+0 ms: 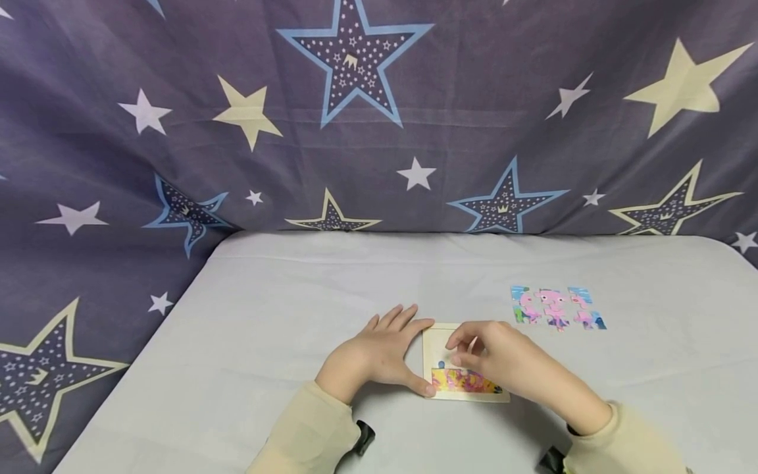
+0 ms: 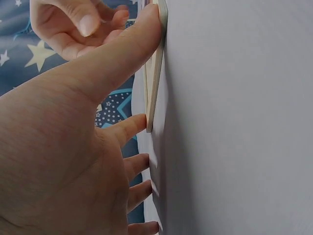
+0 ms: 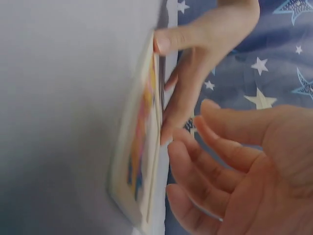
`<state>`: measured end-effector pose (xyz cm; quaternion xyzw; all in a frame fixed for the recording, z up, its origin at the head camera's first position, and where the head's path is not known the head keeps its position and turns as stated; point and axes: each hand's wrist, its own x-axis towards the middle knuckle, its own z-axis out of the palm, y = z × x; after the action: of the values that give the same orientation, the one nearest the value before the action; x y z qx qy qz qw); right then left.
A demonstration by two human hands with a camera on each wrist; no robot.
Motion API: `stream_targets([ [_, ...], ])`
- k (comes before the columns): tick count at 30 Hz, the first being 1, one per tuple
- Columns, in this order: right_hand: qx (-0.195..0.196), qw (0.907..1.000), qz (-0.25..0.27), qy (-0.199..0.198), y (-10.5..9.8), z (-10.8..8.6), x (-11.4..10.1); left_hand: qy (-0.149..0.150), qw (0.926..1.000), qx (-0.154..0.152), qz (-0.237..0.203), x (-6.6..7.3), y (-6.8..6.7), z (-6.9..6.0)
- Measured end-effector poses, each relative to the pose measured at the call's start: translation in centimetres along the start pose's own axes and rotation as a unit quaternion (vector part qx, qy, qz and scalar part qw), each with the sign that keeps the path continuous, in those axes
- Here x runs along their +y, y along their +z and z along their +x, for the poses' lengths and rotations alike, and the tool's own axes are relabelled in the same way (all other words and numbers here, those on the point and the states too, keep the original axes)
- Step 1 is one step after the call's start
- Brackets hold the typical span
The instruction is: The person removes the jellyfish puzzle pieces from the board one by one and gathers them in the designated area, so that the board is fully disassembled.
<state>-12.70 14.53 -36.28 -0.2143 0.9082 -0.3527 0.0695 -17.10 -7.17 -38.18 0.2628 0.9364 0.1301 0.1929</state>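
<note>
A small pale wooden puzzle tray (image 1: 435,339) lies on the white surface, a colourful strip of puzzle pieces (image 1: 456,380) along its near side. A blue dot shows on its bare floor. Spread along the tray's left side is my left hand (image 1: 381,355); its thumb presses the near corner and its index finger touches the far one. Over the tray hovers my right hand (image 1: 497,352), fingers loosely bent. In the right wrist view, that hand (image 3: 244,171) holds nothing that I can see, and the tray (image 3: 127,196) is blurred beside it.
Beyond the tray to the right lie several loose puzzle pieces (image 1: 553,299) with pink cartoon figures, set close together. A dark curtain with stars (image 1: 355,164) rises behind the white cloth-covered table (image 1: 296,283) and along its left side.
</note>
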Motion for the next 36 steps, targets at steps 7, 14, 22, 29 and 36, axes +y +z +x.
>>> stream_targets([
  [7,-0.011,0.9999,-0.009,0.000,1.3,0.1,-0.1,0.000,1.0000,0.001,-0.008,0.6,-0.8,-0.7],
  [14,-0.024,0.9989,-0.025,0.030,2.1,0.0,-0.2,-0.001,0.9999,0.000,-0.011,0.6,-0.8,-0.7],
  [22,-0.024,0.9984,-0.048,0.015,2.2,-0.1,0.0,0.002,1.0000,0.000,-0.004,0.6,-0.8,-0.8],
  [29,-0.014,0.9987,-0.048,0.005,2.0,-0.1,-0.1,0.002,1.0000,-0.002,-0.006,0.7,-0.8,-0.8],
  [36,-0.008,0.9994,-0.021,0.027,2.1,0.1,-0.3,-0.001,0.9999,-0.006,-0.011,0.8,-0.9,-0.9],
])
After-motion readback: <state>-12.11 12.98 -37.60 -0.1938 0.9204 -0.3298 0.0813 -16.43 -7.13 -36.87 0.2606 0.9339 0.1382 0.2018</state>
